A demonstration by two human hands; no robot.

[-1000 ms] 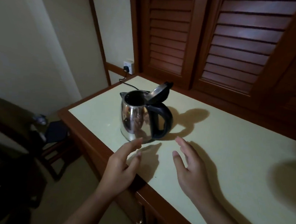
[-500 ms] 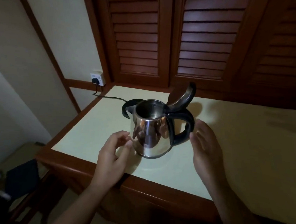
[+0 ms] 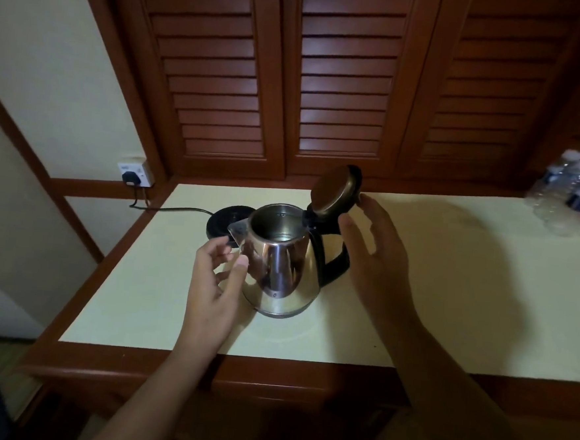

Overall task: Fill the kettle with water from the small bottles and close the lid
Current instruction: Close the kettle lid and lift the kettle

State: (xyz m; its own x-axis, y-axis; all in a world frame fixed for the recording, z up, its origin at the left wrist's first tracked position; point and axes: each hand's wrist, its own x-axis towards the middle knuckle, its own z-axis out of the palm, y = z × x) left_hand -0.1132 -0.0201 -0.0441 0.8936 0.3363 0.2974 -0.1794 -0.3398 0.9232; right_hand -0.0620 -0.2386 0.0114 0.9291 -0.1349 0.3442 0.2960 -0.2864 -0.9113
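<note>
Change: right grip [image 3: 378, 257] has risen from the handle to the edge of the lid [image 3: 333, 192]; left grip [image 3: 215, 283] is nearer the spout; bottles [image 3: 571, 195] have come into view at the right edge
Kettle [image 3: 278, 270]: frame centre on the worktop [image 3: 447, 299]; off its base [image 3: 226, 220]; lid up
Grips: left loosely curled, holding nothing; right released, fingers spread
Writing: bottle labels too blurred to read

Shiny silver kettle [image 3: 280, 270] with black handle [image 3: 333, 260] and lid [image 3: 335, 190]. Pale cream tabletop [image 3: 449, 282] edged in reddish-brown wood. Slatted reddish-brown shutters [image 3: 343, 75] behind.
</note>
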